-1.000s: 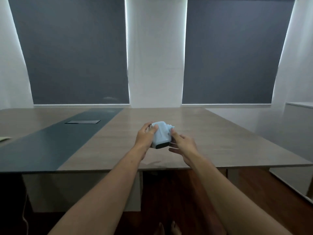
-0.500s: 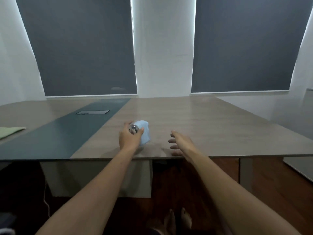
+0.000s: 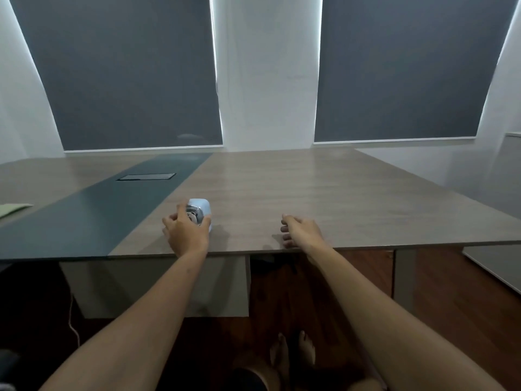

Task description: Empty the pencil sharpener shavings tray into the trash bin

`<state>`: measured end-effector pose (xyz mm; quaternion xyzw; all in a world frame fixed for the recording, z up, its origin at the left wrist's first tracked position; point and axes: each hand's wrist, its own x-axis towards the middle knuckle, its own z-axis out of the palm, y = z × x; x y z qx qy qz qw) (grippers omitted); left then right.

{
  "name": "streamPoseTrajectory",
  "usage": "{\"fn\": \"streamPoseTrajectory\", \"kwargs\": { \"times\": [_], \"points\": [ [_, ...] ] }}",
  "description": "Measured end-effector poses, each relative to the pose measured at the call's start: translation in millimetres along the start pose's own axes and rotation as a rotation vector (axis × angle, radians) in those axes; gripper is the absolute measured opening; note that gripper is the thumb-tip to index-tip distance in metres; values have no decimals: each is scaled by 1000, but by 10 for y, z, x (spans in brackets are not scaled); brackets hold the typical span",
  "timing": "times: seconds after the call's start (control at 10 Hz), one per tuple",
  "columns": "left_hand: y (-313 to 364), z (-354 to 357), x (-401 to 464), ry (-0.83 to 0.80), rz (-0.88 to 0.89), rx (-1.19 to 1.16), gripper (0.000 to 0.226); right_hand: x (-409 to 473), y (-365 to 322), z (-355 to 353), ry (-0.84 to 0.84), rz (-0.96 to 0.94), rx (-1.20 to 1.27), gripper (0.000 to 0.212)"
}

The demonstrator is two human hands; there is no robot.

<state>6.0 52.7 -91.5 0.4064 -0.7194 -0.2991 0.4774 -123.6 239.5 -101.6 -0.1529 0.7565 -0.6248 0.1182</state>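
Observation:
A pale blue pencil sharpener (image 3: 200, 209) with a shiny metal face rests on the wooden table (image 3: 310, 193) near its front edge. My left hand (image 3: 186, 235) wraps around it from the near side, fingers on its sides. My right hand (image 3: 302, 231) lies over the table's front edge, well to the right of the sharpener, holding nothing, fingers loosely curled and apart. The shavings tray cannot be made out behind my left hand. No trash bin is in view.
A dark green strip (image 3: 84, 215) runs down the table's left part with a black cable hatch (image 3: 146, 176) in it. A pale green sheet (image 3: 11, 209) lies at the far left. A grey cabinet (image 3: 504, 221) stands at the right. My bare feet (image 3: 293, 354) show on the wooden floor.
My right hand let go of the sharpener and moved right. My left hand carried the sharpener left and down onto the table.

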Motion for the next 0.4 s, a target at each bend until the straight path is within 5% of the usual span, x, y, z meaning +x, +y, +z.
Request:
{"fn": "streamPoseTrajectory", "kwargs": {
  "times": [0.1, 0.3, 0.4],
  "points": [
    [98, -21, -37, 33, 123, 121, 78, -36, -38, -40, -4, -58, -73, 24],
    [476, 140, -160, -13, 541, 162, 62, 0, -80, -232, 35, -280, -412, 31],
    [587, 350, -253, -249, 588, 205, 64, -2, -31, -389, 113, -337, -627, 40]
  ]
}}
